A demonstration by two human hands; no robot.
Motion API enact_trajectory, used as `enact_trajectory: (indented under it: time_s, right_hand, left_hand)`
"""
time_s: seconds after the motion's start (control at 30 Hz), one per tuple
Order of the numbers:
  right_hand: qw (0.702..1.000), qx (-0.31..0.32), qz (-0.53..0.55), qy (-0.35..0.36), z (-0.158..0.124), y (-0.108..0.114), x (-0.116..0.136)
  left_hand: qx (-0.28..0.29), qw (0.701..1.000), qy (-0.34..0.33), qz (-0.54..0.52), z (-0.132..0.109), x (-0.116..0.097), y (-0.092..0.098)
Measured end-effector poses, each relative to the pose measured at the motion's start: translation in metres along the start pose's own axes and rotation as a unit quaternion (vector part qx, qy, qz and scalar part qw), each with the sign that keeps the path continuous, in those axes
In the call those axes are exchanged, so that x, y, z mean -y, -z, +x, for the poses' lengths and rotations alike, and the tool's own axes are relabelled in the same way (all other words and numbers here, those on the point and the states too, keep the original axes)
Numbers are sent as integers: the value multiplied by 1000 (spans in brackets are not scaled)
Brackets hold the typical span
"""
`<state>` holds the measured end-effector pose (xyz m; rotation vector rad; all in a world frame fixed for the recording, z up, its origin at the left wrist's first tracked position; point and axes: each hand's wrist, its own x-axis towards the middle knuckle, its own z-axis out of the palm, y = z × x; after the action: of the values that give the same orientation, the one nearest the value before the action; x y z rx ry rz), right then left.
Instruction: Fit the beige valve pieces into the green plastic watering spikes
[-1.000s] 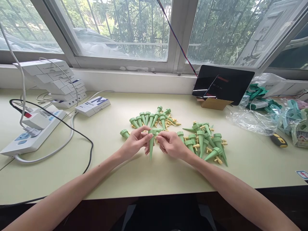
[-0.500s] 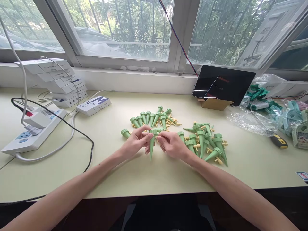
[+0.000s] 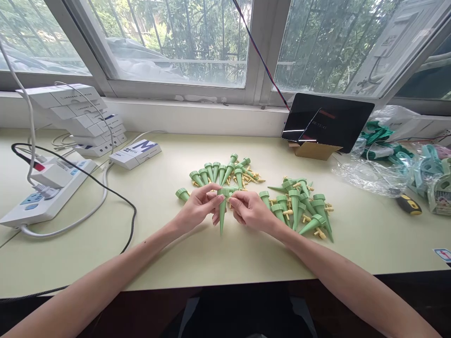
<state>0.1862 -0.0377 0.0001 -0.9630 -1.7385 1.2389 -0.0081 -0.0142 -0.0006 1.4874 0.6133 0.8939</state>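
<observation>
In the middle of the head view, my left hand (image 3: 200, 206) pinches a green plant watering spike (image 3: 221, 213) near its ribbed cap, with the point hanging down. Close beside its upper part, my right hand (image 3: 252, 209) is closed in a pinch on a small yellow valve, mostly covered by the fingertips. Behind my hands lies a group of green spikes (image 3: 203, 176) along with loose yellow valves (image 3: 251, 175). To the right of my right hand is a pile of spikes (image 3: 294, 206), several with yellow valves sticking out of their sides.
On the left are a power strip (image 3: 52, 202), a black cable (image 3: 120, 195) and stacked white boxes (image 3: 84, 117), with one white box (image 3: 136, 154) apart. A tablet (image 3: 327, 122) leans on a cardboard stand (image 3: 317, 151). Plastic bags (image 3: 373, 176) and a yellow-black tool (image 3: 408, 205) lie right.
My hands keep nearly the same pose on the spike and at its side. The whole view has shifted very slightly.
</observation>
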Motion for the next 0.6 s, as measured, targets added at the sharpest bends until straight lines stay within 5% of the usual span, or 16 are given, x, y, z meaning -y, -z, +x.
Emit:
enact_trajectory:
  time_s: [0.6]
  right_hand:
    - [994,-54,-91,19,1,-5,1]
  left_hand:
    - [-68,988,-6,139,3,-14,3]
